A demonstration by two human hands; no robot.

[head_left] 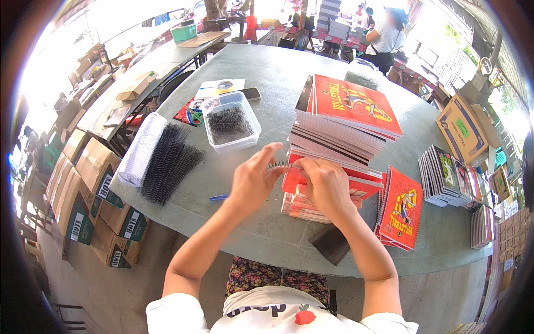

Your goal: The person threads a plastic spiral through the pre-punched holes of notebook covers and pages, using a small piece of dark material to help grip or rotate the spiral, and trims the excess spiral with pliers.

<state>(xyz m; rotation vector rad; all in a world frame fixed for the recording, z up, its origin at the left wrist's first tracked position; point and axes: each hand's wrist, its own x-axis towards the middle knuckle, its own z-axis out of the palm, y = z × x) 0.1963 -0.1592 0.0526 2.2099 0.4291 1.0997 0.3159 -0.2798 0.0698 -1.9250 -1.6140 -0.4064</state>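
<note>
On the grey round table (267, 78), both hands met over a red-covered notebook (303, 181) atop a low pile. Her left hand (253, 181) pinched a black wire spiral coil (278, 165) at the notebook's edge, while the right hand (325, 186) pressed closed on the cover, just beside it.

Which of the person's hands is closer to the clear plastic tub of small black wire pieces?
Left. The left hand is just below and slightly right of the clear tub, fingers at a wire spiral. The right hand lies farther right, on the red notebooks.
</note>
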